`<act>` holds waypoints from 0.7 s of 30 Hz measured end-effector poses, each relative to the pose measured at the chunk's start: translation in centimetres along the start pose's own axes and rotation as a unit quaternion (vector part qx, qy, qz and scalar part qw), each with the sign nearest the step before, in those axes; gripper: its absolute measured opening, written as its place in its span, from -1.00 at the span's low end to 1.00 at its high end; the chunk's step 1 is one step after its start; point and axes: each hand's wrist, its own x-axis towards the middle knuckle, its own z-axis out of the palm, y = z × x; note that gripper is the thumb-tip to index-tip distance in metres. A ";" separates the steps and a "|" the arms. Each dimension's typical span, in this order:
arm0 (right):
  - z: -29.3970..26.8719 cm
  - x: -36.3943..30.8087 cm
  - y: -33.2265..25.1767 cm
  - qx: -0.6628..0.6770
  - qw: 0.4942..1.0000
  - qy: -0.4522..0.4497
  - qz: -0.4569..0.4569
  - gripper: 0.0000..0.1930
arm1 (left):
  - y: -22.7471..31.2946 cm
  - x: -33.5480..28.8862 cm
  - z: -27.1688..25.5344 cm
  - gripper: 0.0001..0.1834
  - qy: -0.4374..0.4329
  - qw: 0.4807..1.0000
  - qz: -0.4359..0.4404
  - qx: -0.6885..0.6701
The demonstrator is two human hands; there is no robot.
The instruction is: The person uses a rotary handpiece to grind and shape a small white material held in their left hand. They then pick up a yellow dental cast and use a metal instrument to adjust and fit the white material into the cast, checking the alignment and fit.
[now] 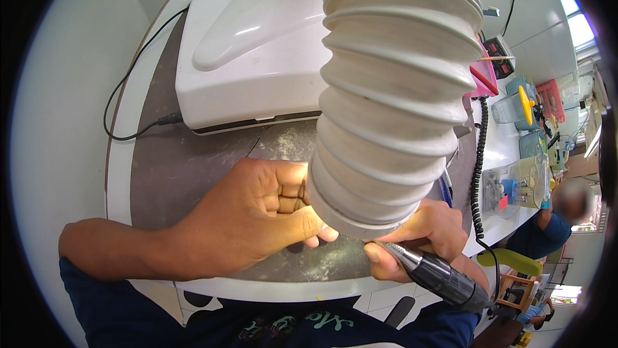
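Observation:
Low over the near edge of the grey worktop (pixel 193 180), my left hand (pixel 257 213) is closed, fingers curled and thumb pressed against them. Whatever it may hold is too hidden to make out. My right hand (pixel 441 229) grips a black and silver rotary handpiece (pixel 444 278), its metal nose pointing left toward my left fingertips. The handpiece's tip is hard to see. A wide white corrugated hose (pixel 399 90) comes down from above, and its mouth sits just over both hands, covering part of my right fingers. Pale powder lies on the worktop around my hands.
A white machine housing (pixel 257 71) stands behind my left hand, with a black cable (pixel 122 100) plugged into it. A black coiled cord (pixel 477 180) hangs at the right. Clear plastic containers (pixel 515 184) stand farther right, near another person (pixel 547 229).

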 end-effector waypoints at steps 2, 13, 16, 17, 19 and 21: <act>0.1 0.1 0.1 0.005 1.000 0.003 -0.011 -0.67 | 0.0 0.0 0.0 -0.74 0.003 1.000 -0.001 0.000; 0.0 0.0 -0.1 -0.007 1.000 0.008 0.015 -0.75 | 0.3 0.0 0.1 -0.73 0.004 1.000 -0.009 0.025; 0.0 -0.2 -0.1 -0.006 1.000 0.010 0.018 -0.78 | 0.1 0.1 0.1 -0.71 0.004 1.000 -0.002 0.019; 0.1 -0.2 -0.1 -0.005 1.000 0.017 0.022 -0.82 | 0.2 0.1 0.1 -0.71 -0.001 1.000 -0.001 0.020; 0.2 -0.1 0.2 -0.005 1.000 0.021 -0.007 -0.79 | 0.2 0.1 0.0 -0.70 -0.010 1.000 0.001 0.023; 0.2 0.1 0.4 -0.003 0.999 0.022 -0.028 -0.76 | 0.3 0.1 0.0 -0.70 -0.014 1.000 -0.002 0.026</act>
